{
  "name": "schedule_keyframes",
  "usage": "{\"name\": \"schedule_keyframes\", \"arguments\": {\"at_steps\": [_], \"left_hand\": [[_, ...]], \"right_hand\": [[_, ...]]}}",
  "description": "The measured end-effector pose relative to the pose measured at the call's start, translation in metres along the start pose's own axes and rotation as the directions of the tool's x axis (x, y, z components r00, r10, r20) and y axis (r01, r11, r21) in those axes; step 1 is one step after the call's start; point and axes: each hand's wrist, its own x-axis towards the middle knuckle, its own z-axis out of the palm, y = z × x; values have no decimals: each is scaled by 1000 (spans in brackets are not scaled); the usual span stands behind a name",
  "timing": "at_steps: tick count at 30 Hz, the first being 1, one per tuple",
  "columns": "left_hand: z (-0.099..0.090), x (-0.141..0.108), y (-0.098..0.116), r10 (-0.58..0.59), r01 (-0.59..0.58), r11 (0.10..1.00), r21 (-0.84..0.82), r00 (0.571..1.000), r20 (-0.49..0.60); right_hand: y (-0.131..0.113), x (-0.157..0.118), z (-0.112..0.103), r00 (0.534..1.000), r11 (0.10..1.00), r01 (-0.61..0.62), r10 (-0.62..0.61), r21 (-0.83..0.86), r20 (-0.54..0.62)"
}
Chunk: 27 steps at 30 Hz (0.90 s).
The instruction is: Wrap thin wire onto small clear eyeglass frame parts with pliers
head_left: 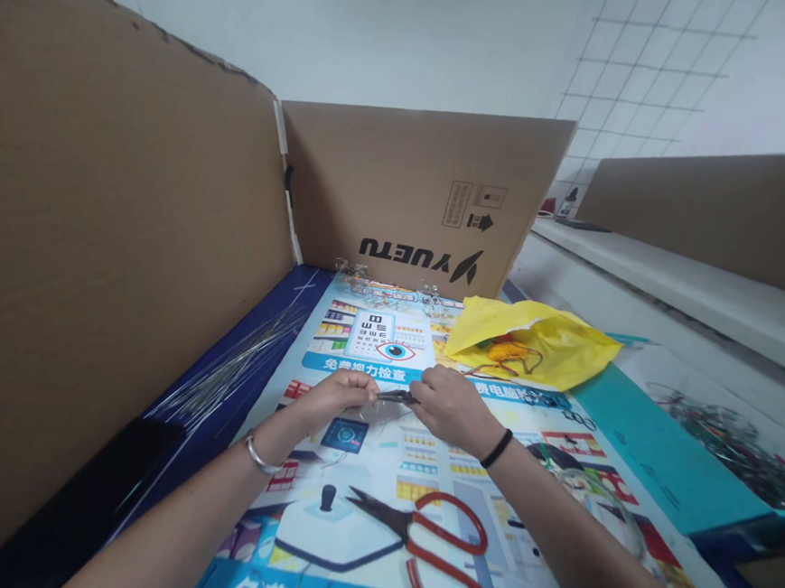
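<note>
Over the printed sheet (379,465), my two hands meet at the middle. My right hand (451,407) is wrapped around a small pair of dark pliers (396,396), their jaws pointing left toward my other hand. The fingertips of my left hand (344,397) pinch a thin wire at the jaw tips; its far end is too fine to follow. Nearer to me lie scissors (397,517) with red handles and dark blades, touched by neither hand. Past my right hand rests a yellow bag (566,339) with orange and yellow items at its mouth.
Cardboard walls stand at the left (138,156) and back (374,184). Long straight wires (230,363) lie along the left side, near a dark flat object (78,496). Small bent wire pieces (426,297) lie at the back. Tangled wire (727,438) heaps at the right.
</note>
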Motion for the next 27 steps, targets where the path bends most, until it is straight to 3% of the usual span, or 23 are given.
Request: {"name": "schedule_keyframes", "arguments": {"at_steps": [5, 10, 19, 27], "left_hand": [[2, -1, 1, -18, 18, 1000, -13, 1000, 24], [2, 0, 1, -10, 11, 1000, -13, 1000, 29], [-4, 4, 1, 102, -75, 973, 220, 988, -115], [1, 1, 3, 96, -71, 987, 145, 980, -175]], "right_hand": [[-1, -1, 3, 1000, 1000, -5, 5, 14, -21], [-1, -5, 8, 999, 995, -36, 32, 89, 39], [-10, 1, -4, 947, 917, -287, 228, 276, 228], [-16, 6, -16, 901, 819, -407, 285, 405, 328]]}}
